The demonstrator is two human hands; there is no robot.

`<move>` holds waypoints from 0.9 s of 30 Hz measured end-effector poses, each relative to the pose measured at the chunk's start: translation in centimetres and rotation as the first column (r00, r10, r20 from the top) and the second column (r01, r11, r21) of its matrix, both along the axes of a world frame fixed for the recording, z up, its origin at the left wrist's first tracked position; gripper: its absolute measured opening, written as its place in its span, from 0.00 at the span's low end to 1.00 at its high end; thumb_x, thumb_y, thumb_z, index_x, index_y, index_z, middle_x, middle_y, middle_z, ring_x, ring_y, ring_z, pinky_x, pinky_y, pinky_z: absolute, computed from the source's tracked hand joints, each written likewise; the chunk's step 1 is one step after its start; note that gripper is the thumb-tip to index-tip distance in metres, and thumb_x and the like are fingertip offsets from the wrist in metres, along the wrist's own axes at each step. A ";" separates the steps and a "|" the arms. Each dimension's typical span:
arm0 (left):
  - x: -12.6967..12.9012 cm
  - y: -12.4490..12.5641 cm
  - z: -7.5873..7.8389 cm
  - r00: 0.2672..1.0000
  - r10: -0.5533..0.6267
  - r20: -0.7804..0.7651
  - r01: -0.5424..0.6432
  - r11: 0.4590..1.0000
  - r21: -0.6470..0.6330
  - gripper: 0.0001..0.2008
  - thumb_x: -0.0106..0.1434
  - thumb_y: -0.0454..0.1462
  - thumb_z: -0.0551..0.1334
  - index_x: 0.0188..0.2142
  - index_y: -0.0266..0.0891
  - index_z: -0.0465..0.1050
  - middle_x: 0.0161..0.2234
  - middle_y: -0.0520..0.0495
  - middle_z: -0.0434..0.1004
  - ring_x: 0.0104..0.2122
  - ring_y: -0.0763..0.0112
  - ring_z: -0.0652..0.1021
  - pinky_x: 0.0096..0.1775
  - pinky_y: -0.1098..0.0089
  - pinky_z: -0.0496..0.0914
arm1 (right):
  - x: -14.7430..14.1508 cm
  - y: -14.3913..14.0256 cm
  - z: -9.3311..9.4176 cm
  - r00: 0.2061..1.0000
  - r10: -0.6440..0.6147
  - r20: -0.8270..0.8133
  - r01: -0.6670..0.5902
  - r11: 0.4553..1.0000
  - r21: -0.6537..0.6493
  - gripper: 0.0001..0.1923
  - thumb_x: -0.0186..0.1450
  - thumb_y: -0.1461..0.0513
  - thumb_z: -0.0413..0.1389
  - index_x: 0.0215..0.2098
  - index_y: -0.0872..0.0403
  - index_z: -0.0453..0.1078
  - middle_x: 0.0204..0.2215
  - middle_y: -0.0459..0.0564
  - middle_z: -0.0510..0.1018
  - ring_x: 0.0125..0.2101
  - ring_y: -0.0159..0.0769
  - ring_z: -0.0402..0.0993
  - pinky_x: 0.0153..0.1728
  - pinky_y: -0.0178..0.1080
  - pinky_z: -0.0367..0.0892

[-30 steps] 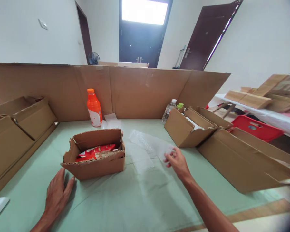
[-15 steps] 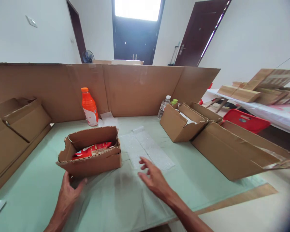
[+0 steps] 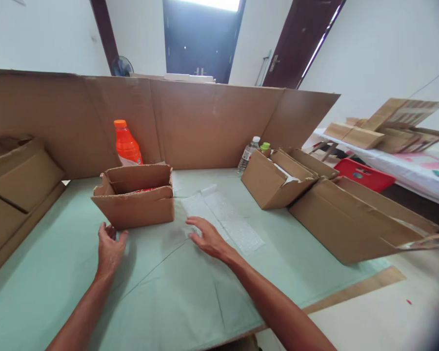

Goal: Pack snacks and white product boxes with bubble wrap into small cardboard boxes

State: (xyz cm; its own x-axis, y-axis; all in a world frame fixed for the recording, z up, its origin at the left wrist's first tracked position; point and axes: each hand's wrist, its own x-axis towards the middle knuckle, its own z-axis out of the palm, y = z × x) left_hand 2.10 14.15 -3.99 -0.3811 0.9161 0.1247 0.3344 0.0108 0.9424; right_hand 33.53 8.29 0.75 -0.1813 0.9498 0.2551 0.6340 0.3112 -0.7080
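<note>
Shown with left hand (image 3: 111, 247) and right hand (image 3: 208, 237) apart, unclenched, near the open carton (image 3: 144, 213); liable to crumple the bubble wrap (image 3: 234, 223) alongside if pushing the carton rightward unlifted.

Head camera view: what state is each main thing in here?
Small box: upright, open-topped
Red packet: inside the small box, mostly hidden
Bubble wrap: spread out flat
Left hand: thumb and fingers apart at the small box; contact unclear
Right hand: open, holding nothing visible
Orange bottle: upright, capped, partly behind the small box
Clear bottle: upright, capped
Cardboard panel: standing upright
Double door: shut
Long box at right: open-topped
</note>
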 end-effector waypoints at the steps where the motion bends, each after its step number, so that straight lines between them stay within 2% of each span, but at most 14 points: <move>1: -0.1 -1.4 -0.3 1.000 -0.011 -0.001 0.011 1.000 -0.026 0.38 0.58 0.45 0.63 0.65 0.43 0.51 0.60 0.36 0.66 0.59 0.55 0.72 0.58 0.53 0.67 | 2.0 -1.2 -0.5 0.998 -0.038 0.054 0.035 0.998 0.046 0.21 0.64 0.63 0.55 0.55 0.49 0.72 0.58 0.53 0.74 0.59 0.45 0.68 0.61 0.52 0.62; 3: 0.3 -5.2 -0.7 0.994 -0.083 -0.073 0.079 0.995 -0.060 0.36 0.60 0.47 0.63 0.65 0.46 0.54 0.62 0.37 0.65 0.60 0.52 0.70 0.57 0.51 0.69 | 6.4 -3.3 -1.3 0.975 -0.156 0.159 0.143 0.986 0.088 0.20 0.64 0.62 0.54 0.54 0.50 0.73 0.56 0.54 0.76 0.58 0.46 0.70 0.60 0.54 0.63; 5: 1.8 -8.8 -0.4 0.951 -0.193 -0.242 0.189 0.981 -0.041 0.28 0.62 0.46 0.60 0.61 0.45 0.63 0.62 0.37 0.66 0.61 0.48 0.69 0.51 0.51 0.74 | 10.4 -4.8 -1.7 0.924 -0.255 0.286 0.247 0.967 0.062 0.21 0.63 0.63 0.54 0.54 0.51 0.74 0.56 0.56 0.77 0.57 0.47 0.70 0.59 0.54 0.63; 7: 4.7 -10.9 0.6 0.845 -0.356 -0.399 0.402 0.915 0.035 0.20 0.65 0.43 0.58 0.56 0.44 0.70 0.61 0.39 0.68 0.61 0.50 0.69 0.54 0.50 0.72 | 13.1 -5.5 -1.8 0.854 -0.308 0.418 0.335 0.942 0.009 0.23 0.62 0.64 0.53 0.55 0.52 0.74 0.56 0.57 0.76 0.58 0.49 0.69 0.59 0.54 0.63; 9: 8.8 -11.3 1.9 0.675 -0.501 -0.542 0.626 0.777 0.061 0.18 0.65 0.37 0.57 0.54 0.45 0.72 0.61 0.42 0.69 0.62 0.53 0.68 0.60 0.48 0.65 | 14.1 -5.8 -1.5 0.796 -0.314 0.518 0.385 0.923 -0.031 0.23 0.62 0.64 0.53 0.55 0.53 0.73 0.57 0.57 0.75 0.59 0.50 0.68 0.57 0.54 0.64; 11: 13.1 -10.1 3.2 0.493 -0.582 -0.647 0.752 0.659 -0.019 0.22 0.62 0.35 0.58 0.56 0.42 0.71 0.64 0.40 0.66 0.64 0.52 0.64 0.62 0.49 0.62 | 13.9 -6.0 -1.0 0.763 -0.291 0.577 0.389 0.920 -0.050 0.21 0.64 0.63 0.52 0.55 0.53 0.73 0.58 0.58 0.74 0.59 0.50 0.68 0.56 0.53 0.64; 13: 16.8 -8.4 4.2 0.322 -0.631 -0.706 0.796 0.584 -0.159 0.26 0.59 0.34 0.61 0.58 0.38 0.68 0.63 0.37 0.67 0.64 0.50 0.63 0.62 0.50 0.61 | 13.0 -6.6 -0.6 0.750 -0.268 0.604 0.372 0.927 -0.050 0.20 0.65 0.62 0.52 0.54 0.53 0.74 0.58 0.58 0.74 0.58 0.50 0.69 0.55 0.51 0.64; 15: 19.1 -6.8 4.7 0.215 -0.659 -0.720 0.797 0.545 -0.260 0.21 0.59 0.32 0.60 0.53 0.36 0.72 0.55 0.37 0.74 0.58 0.51 0.69 0.58 0.52 0.64 | 12.3 -7.6 -0.2 0.757 -0.246 0.606 0.342 0.938 -0.046 0.18 0.66 0.61 0.53 0.52 0.53 0.74 0.56 0.57 0.76 0.56 0.49 0.71 0.53 0.50 0.65; 18: 19.8 -5.9 4.8 0.186 -0.663 -0.725 0.781 0.547 -0.300 0.13 0.59 0.27 0.55 0.38 0.36 0.76 0.42 0.39 0.78 0.47 0.53 0.75 0.51 0.54 0.67 | 12.4 -9.4 -0.2 0.807 -0.227 0.545 0.295 0.955 -0.038 0.16 0.66 0.59 0.53 0.50 0.51 0.75 0.52 0.55 0.79 0.52 0.47 0.74 0.50 0.49 0.66; 22: 16.4 -7.8 5.2 0.190 -0.659 -0.728 0.763 0.566 -0.314 0.13 0.59 0.25 0.52 0.33 0.38 0.74 0.35 0.42 0.77 0.41 0.57 0.75 0.49 0.56 0.66 | 13.8 -10.9 -0.4 0.866 -0.274 0.418 0.293 0.956 0.019 0.15 0.69 0.57 0.51 0.49 0.49 0.75 0.48 0.53 0.81 0.49 0.45 0.76 0.50 0.50 0.68; 24: 14.0 -9.4 5.2 0.230 -0.666 -0.710 0.762 0.577 -0.294 0.13 0.59 0.25 0.52 0.33 0.39 0.73 0.33 0.45 0.76 0.39 0.59 0.75 0.47 0.58 0.67 | 13.9 -10.8 -0.2 0.885 -0.274 0.377 0.279 0.959 0.042 0.15 0.69 0.56 0.52 0.49 0.49 0.75 0.48 0.53 0.81 0.49 0.45 0.76 0.51 0.52 0.68; 27: 10.7 -11.6 4.6 0.347 -0.670 -0.656 0.772 0.601 -0.205 0.13 0.58 0.25 0.52 0.35 0.40 0.71 0.34 0.47 0.77 0.37 0.62 0.75 0.43 0.61 0.67 | 12.7 -10.3 1.1 0.916 -0.251 0.314 0.233 0.968 0.095 0.14 0.69 0.58 0.52 0.50 0.48 0.74 0.49 0.53 0.81 0.50 0.45 0.75 0.51 0.52 0.69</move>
State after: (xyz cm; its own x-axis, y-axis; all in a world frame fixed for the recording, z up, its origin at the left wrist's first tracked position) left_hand 12.81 2.56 0.65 0.6417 0.7516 0.1528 0.6258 -0.6282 0.4623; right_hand 46.22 -2.00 1.83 -0.0283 0.9613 0.2741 0.8848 0.1516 -0.4406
